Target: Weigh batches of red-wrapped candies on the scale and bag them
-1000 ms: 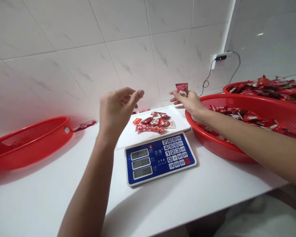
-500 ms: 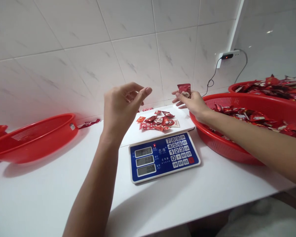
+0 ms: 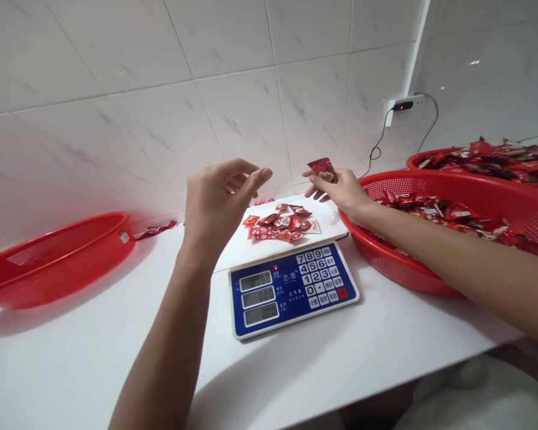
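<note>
My right hand pinches a small red candy packet above the right back corner of the white scale platform. A pile of red wrapped candies lies on that platform. My left hand hovers over the platform's left side with fingers loosely curled and thumb near the fingertips, nothing visible in it. The scale's blue keypad panel faces me.
A red basket holding many red candy packets stands to the right, with a second full one behind it. An empty-looking red basket sits at the left. A loose candy lies by the wall. A plug and cable hang on the tiles.
My right hand has shifted slightly left over the platform and tilted the packet. My left hand stays raised in nearly the same place.
</note>
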